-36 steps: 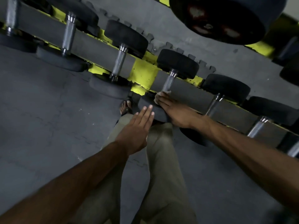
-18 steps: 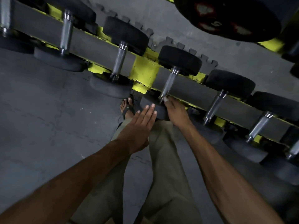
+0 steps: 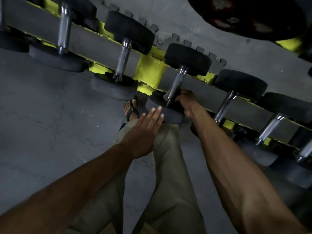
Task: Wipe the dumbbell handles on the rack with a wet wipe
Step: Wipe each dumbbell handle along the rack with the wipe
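Note:
A row of black-headed dumbbells with chrome handles lies across a grey and yellow rack rail [image 3: 94, 43]. My right hand [image 3: 187, 103] is curled around the lower end of the middle dumbbell's handle [image 3: 176, 83], just above its near head [image 3: 168, 114]. The wet wipe is hidden inside the fingers. My left hand [image 3: 143, 130] is flat with its fingers straight, the fingertips resting on the edge of that same near head. Neighbouring handles stand to the left [image 3: 123, 59] and right [image 3: 224, 105].
A large dark weight plate [image 3: 249, 16] hangs at the top right. My foot in a sandal [image 3: 131, 108] and khaki trousers [image 3: 170, 166] are below the rack. Grey rubber floor mats [image 3: 42, 115] spread to the left. More dumbbells [image 3: 271, 127] run off to the right.
My right hand slid down the handle to its lower end and curled round it; the pale wipe seen a second ago is now covered. The left hand stayed on the near head.

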